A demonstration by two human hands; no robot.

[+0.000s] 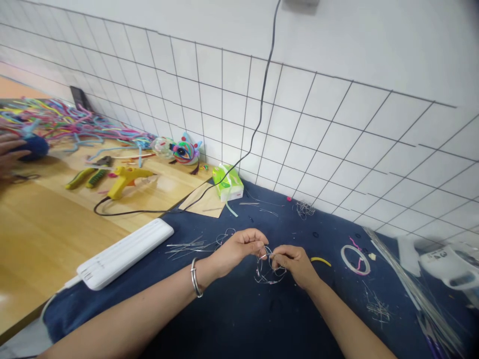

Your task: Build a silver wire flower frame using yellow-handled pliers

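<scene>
My left hand point(241, 248) and my right hand point(294, 262) come close together over the dark blue cloth point(239, 319). Between them is a small looped wire piece point(270, 280), thin and silvery, with a few tiny pinkish bits along its ring. The left thumb and fingers pinch its upper left side. On its upper right, the right thumb and forefinger close on the wire. Where exactly the fingertips meet the wire is too small to make out. Cut wire lengths point(189, 246) lie to the left of my left hand.
On the left wooden table are a yellow glue gun point(125, 180), pliers point(90, 172), a white power bank point(127, 252) and many pipe cleaners point(75, 119). A co-worker's hand point(11, 152) holds a blue ball. At right lie a white ring point(355, 260) and long wires point(407, 279).
</scene>
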